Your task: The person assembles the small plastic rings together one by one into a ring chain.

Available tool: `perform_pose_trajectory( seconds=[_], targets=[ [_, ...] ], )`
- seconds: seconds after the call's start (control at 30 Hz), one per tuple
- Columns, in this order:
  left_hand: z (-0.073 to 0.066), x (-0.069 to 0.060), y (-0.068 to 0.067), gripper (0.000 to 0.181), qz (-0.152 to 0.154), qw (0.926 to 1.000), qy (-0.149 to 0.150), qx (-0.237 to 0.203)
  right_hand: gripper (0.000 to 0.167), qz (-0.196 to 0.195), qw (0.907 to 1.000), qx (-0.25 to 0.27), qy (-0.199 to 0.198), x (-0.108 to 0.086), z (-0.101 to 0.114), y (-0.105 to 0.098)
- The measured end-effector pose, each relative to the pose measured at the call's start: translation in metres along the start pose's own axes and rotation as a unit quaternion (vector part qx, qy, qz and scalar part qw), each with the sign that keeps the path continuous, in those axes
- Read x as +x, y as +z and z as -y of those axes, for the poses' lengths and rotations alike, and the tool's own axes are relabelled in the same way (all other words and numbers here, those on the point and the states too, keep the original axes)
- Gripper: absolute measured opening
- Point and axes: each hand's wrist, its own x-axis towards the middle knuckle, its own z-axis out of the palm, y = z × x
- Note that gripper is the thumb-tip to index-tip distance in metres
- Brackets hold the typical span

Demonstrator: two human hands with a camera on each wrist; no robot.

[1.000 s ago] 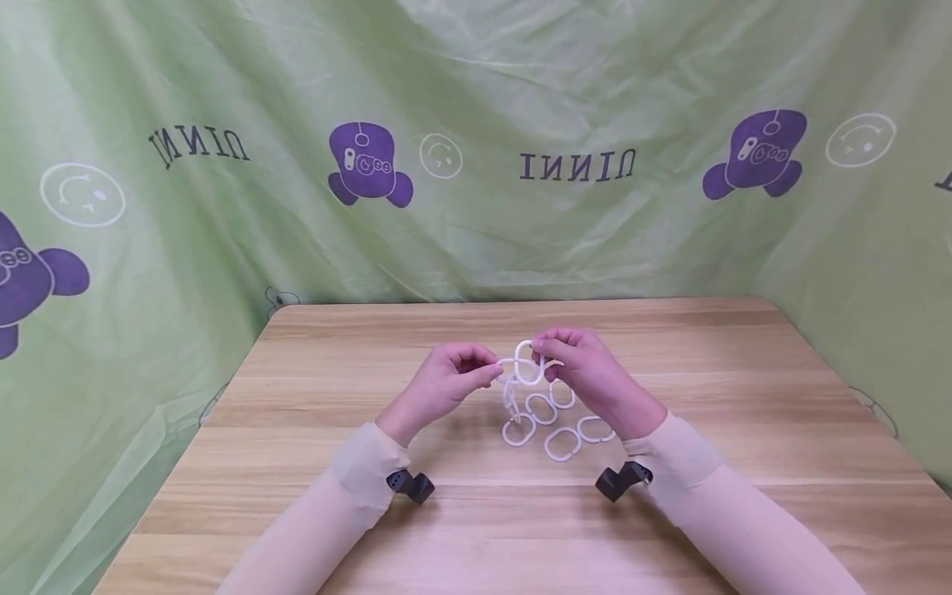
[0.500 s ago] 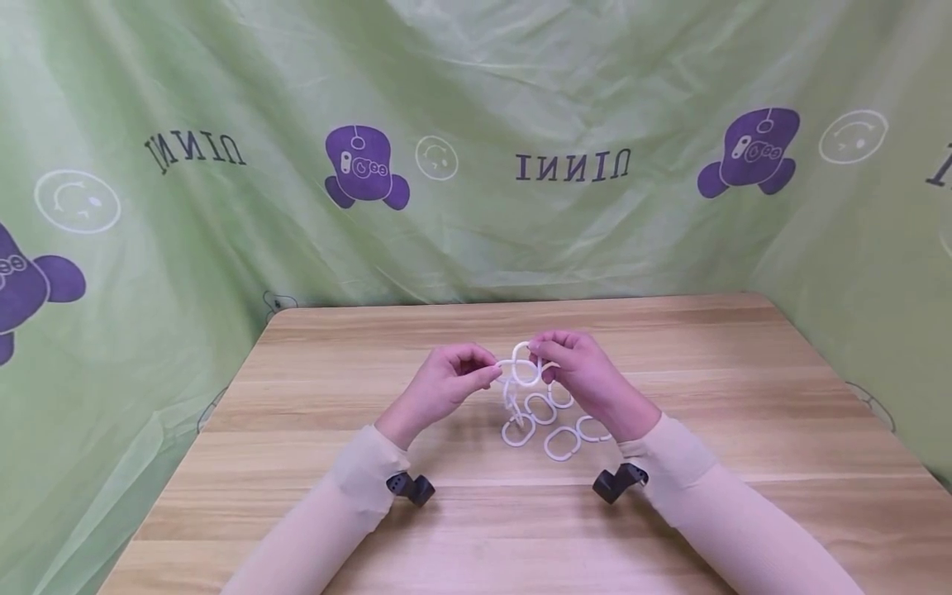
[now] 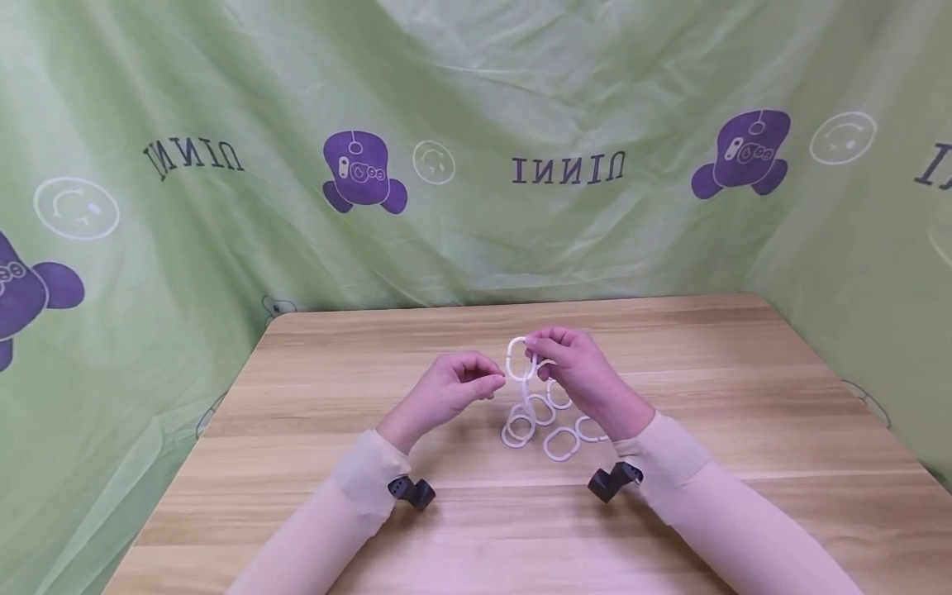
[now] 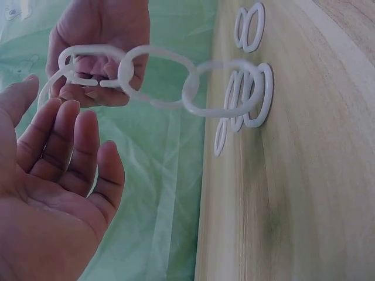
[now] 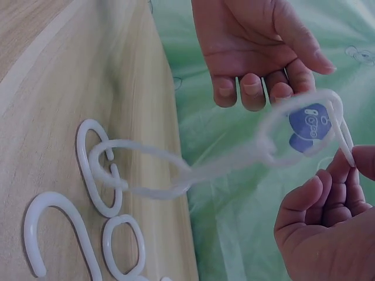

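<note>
My right hand (image 3: pixel 591 376) pinches the top white ring (image 3: pixel 509 361) of a linked chain, which hangs down over the wooden table. In the left wrist view several linked white rings (image 4: pixel 157 50) trail from the right hand (image 4: pixel 99 29). Beside the chain, my left hand (image 3: pixel 446 392) has its thumb apart from relaxed fingers and holds nothing. From the right wrist the left hand (image 5: pixel 258 44) shows near an upper ring (image 5: pixel 322 96), with the right hand (image 5: pixel 334 228) pinching a ring's edge. The chain's lower ring (image 5: pixel 140 143) overlaps a ring lying on the table.
More white rings lie on the wooden table (image 3: pixel 335 355) under and beside the chain, including one (image 3: pixel 561 445) nearer the front and another (image 3: pixel 589 428) partly behind the right wrist. A green printed curtain (image 3: pixel 476 240) surrounds the table's back and sides.
My left hand has let go of the linked ring it pinched and moved slightly down. That ring and the chain now hang below the right hand's ring.
</note>
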Motion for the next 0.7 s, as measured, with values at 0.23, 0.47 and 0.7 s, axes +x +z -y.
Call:
perform_pose_trajectory(
  seconds=[0.23,0.47,0.7],
  targets=[
    [0.0,0.002,0.005,0.018,-0.006,0.9998,0.001,-0.017,0.006,-0.009,0.9999,0.008,-0.005,0.0,0.001,0.005],
    [0.004,0.007,0.01,0.018,-0.034,0.9994,-0.005,-0.007,0.005,-0.029,0.9987,0.038,-0.016,0.001,-0.001,0.011],
    [0.005,0.007,0.007,0.016,-0.064,0.9977,-0.017,-0.01,0.005,-0.016,0.9992,0.034,-0.012,-0.001,-0.004,0.009]
  ],
)
